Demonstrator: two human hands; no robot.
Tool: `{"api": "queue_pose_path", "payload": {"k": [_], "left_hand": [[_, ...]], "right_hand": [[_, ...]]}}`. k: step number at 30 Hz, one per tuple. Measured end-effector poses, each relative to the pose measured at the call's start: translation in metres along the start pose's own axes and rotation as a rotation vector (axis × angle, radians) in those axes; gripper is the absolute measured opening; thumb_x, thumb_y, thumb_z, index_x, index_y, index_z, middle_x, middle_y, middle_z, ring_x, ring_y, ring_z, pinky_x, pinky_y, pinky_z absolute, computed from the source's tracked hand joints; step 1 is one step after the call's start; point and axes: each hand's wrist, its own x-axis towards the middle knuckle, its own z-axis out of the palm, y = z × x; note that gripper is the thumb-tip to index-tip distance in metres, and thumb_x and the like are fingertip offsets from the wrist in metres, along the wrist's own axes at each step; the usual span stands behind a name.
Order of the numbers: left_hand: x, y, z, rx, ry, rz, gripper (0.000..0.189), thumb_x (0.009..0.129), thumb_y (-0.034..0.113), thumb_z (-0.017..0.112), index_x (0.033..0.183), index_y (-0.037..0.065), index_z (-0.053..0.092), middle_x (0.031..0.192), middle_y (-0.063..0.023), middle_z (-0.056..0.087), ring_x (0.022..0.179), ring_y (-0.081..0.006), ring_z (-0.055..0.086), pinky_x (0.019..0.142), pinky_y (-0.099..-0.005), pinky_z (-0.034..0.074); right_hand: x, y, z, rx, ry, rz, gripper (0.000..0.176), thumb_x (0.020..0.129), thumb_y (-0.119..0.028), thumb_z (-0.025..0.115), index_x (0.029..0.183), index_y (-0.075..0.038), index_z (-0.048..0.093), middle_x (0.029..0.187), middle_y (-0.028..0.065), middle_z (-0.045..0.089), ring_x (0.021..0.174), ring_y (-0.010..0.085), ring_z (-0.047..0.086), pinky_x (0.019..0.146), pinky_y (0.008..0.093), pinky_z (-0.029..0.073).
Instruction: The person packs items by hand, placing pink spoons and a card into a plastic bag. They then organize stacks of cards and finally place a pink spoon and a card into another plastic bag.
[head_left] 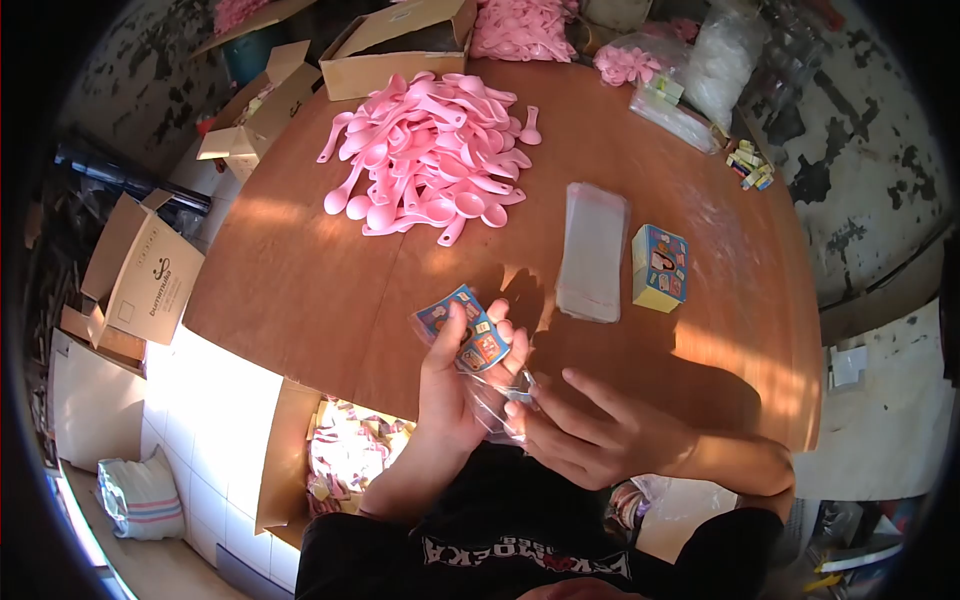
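Note:
My left hand (465, 370) holds a blue printed card (463, 328) with its thumb across the front, above the table's near edge. Below the card hangs a clear plastic bag (490, 405), which the same hand also touches. The fingers of my right hand (590, 428) pinch the bag's right side. Beyond the hands lies a stack of clear flat bags (592, 252), and right of it stands a stack of blue printed cards (660, 267). A large heap of pink spoons (430, 155) covers the table's far left part.
An open cardboard box (400, 45) stands behind the spoons on the brown table (290, 300). Plastic packs (680, 115) and small yellow pieces (750, 165) lie at the far right. Below the near edge, a box holds wrapped packets (355, 450). More cartons (145, 270) stand at left.

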Motion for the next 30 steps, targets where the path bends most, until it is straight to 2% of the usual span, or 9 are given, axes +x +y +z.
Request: {"api": "queue_pose_path", "payload": {"k": [2, 5, 7, 10, 14, 22, 25, 27, 30], "left_hand": [[-0.003, 0.009, 0.003, 0.097, 0.014, 0.143, 0.028, 0.097, 0.026, 0.057, 0.12, 0.012, 0.051, 0.11, -0.0113, 0.063, 0.096, -0.0229, 0.064, 0.094, -0.0427, 0.052], [-0.005, 0.011, -0.001, 0.183, 0.061, 0.191, 0.034, 0.096, 0.026, 0.058, 0.126, 0.013, 0.048, 0.114, -0.0118, 0.062, 0.101, -0.0242, 0.063, 0.097, -0.044, 0.051], [-0.005, 0.009, -0.003, 0.219, 0.084, 0.189, 0.037, 0.096, 0.026, 0.058, 0.129, 0.013, 0.046, 0.117, -0.0122, 0.061, 0.105, -0.0253, 0.062, 0.099, -0.0447, 0.05], [-0.005, 0.008, -0.008, 0.264, 0.072, 0.161, 0.042, 0.096, 0.025, 0.058, 0.131, 0.01, 0.042, 0.127, -0.0127, 0.056, 0.114, -0.0289, 0.058, 0.102, -0.0469, 0.047], [-0.007, 0.01, -0.011, 0.271, 0.045, 0.147, 0.043, 0.096, 0.025, 0.058, 0.133, 0.012, 0.041, 0.13, -0.0127, 0.053, 0.117, -0.0288, 0.057, 0.103, -0.0489, 0.045], [-0.007, 0.008, -0.013, 0.277, 0.05, 0.159, 0.048, 0.096, 0.023, 0.058, 0.138, 0.018, 0.036, 0.13, -0.0122, 0.052, 0.117, -0.0277, 0.057, 0.104, -0.0494, 0.044], [-0.005, 0.009, -0.012, 0.275, 0.042, 0.16, 0.045, 0.095, 0.024, 0.06, 0.132, 0.009, 0.039, 0.13, -0.0113, 0.051, 0.121, -0.0271, 0.054, 0.107, -0.0502, 0.041], [-0.004, 0.008, -0.009, 0.244, 0.029, 0.195, 0.044, 0.094, 0.025, 0.061, 0.128, 0.007, 0.04, 0.13, -0.0109, 0.052, 0.121, -0.0263, 0.053, 0.109, -0.0509, 0.038], [-0.002, 0.007, -0.002, 0.168, 0.066, 0.251, 0.03, 0.095, 0.026, 0.059, 0.118, 0.007, 0.052, 0.121, -0.0159, 0.058, 0.116, -0.0273, 0.057, 0.103, -0.0476, 0.045]], "right_hand": [[-0.002, 0.02, -0.003, 0.025, 0.192, -0.089, 0.024, 0.083, -0.02, 0.063, 0.105, -0.011, 0.068, 0.105, 0.0031, 0.063, 0.094, 0.0178, 0.062, 0.089, 0.039, 0.052], [0.003, 0.087, 0.033, 0.226, 0.227, 0.297, 0.025, 0.076, -0.009, 0.065, 0.101, -0.007, 0.067, 0.09, 0.0055, 0.062, 0.081, 0.0233, 0.062, 0.066, 0.0379, 0.051], [0.005, 0.145, 0.095, 0.58, 0.149, 0.675, 0.023, 0.082, -0.011, 0.063, 0.103, -0.002, 0.066, 0.093, 0.0132, 0.063, 0.086, 0.034, 0.062, 0.074, 0.0435, 0.05], [0.01, 0.231, 0.174, 0.347, -0.056, 0.714, 0.032, 0.085, -0.004, 0.058, 0.117, -0.004, 0.062, 0.103, 0.0215, 0.064, 0.099, 0.0386, 0.061, 0.085, 0.0433, 0.05], [0.018, 0.299, 0.251, 0.279, -0.243, 0.788, 0.04, 0.085, -0.002, 0.056, 0.124, -0.01, 0.06, 0.12, 0.0197, 0.059, 0.112, 0.0385, 0.056, 0.093, 0.0438, 0.047], [-0.005, 0.299, 0.209, 0.092, -0.46, 0.625, 0.025, 0.085, -0.009, 0.062, 0.109, -0.012, 0.064, 0.128, 0.0104, 0.056, 0.111, 0.0311, 0.057, 0.091, 0.045, 0.047], [-0.037, 0.28, 0.172, 0.015, -0.288, 0.451, 0.024, 0.082, -0.007, 0.063, 0.106, -0.011, 0.065, 0.119, 0.0106, 0.061, 0.093, 0.0322, 0.064, 0.077, 0.0411, 0.053], [-0.051, 0.246, 0.139, 0.377, -0.118, 0.829, 0.015, 0.084, -0.007, 0.064, 0.099, -0.007, 0.065, 0.1, 0.0109, 0.067, 0.078, 0.0302, 0.066, 0.065, 0.0374, 0.053], [-0.061, 0.169, 0.081, 0.427, 0.284, 0.794, 0.017, 0.083, -0.004, 0.066, 0.099, -0.004, 0.066, 0.082, 0.0112, 0.067, 0.067, 0.0268, 0.064, 0.057, 0.0347, 0.05]]}}
